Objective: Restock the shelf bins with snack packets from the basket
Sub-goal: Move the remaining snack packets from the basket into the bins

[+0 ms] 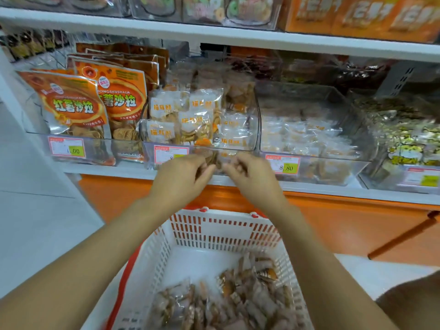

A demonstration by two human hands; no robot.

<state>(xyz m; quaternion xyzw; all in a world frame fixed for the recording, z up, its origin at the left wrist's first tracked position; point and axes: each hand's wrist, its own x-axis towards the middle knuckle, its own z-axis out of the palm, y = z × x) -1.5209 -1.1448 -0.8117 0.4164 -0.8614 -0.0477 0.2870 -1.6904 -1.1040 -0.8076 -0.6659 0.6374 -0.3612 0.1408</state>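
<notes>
The left hand [183, 177] and right hand [250, 177] pinch a snack packet [215, 160] before the middle bin [234, 147]; next, probably lifting it in

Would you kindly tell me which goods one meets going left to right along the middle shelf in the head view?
Orange pouches → clear packets with orange lettering → small pale packets → yellow-patterned packets.
</notes>
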